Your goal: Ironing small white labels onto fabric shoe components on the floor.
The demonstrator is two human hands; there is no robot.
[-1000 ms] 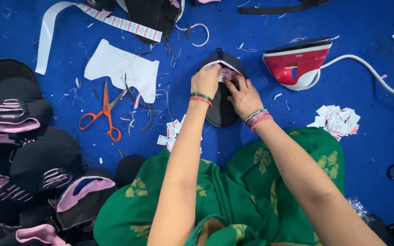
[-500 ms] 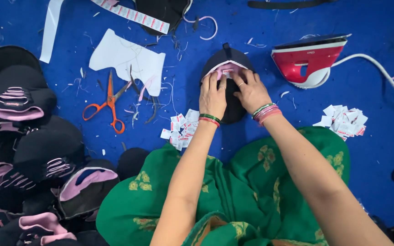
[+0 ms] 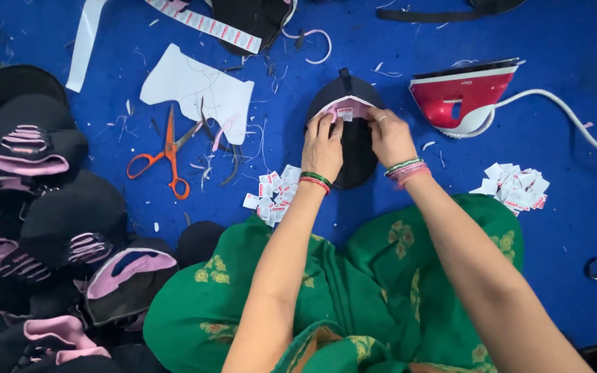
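Observation:
A black shoe upper point(image 3: 349, 92) with a pink lining edge lies flat on the blue floor cloth point(image 3: 50, 27) in front of me. My left hand point(image 3: 323, 146) presses on its left side. My right hand point(image 3: 390, 137) rests on its right side. The fingertips of both hands meet at a small white label point(image 3: 345, 112) on the pink edge. Bangles sit on both wrists.
Orange-handled scissors point(image 3: 167, 148) and a white paper pattern point(image 3: 198, 88) lie to the left. A red and white iron point(image 3: 466, 94) stands to the right with its cord. Small label piles point(image 3: 274, 197) point(image 3: 516, 186) flank my knees. Stacked black and pink uppers point(image 3: 43, 214) fill the left.
Both hands have shifted up the shoe upper towards the pink edge, and the fingertips now pinch at the small label. The view has shifted a little.

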